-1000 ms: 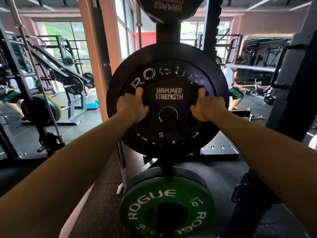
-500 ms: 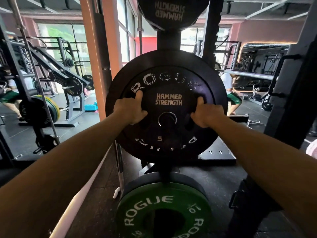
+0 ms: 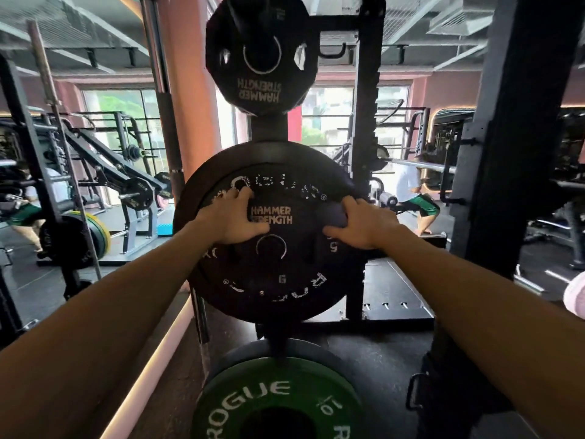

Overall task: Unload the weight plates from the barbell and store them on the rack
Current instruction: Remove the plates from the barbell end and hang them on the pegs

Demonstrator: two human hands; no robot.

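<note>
**Small Plate Pressed Against the Storage Rack**

At the left edge of the view, a loaded machine (image 3: 79, 239) with coloured plates was seen on the floor, well apart from the rack. The left hand (image 3: 235, 218) was laid flat on the upper left face of the small black plate (image 3: 272, 248), its grip released, fingers spread over the worn lettering and curled round nothing. The plate, marked HAMMER STRENGTH, was seated on the middle peg of the rack upright (image 3: 269, 128), in front of a larger black bumper plate (image 3: 193, 217). Another black plate (image 3: 259, 55) was hung on the peg above, and a green plate (image 3: 278, 397) marked ROGUE was stored on the peg below. The right hand (image 3: 364, 226) was rested on the plate's right edge, grip likewise released, fingers extended across the face. Behind it, a barbell (image 3: 421, 164) was seen in a far rack.
</note>
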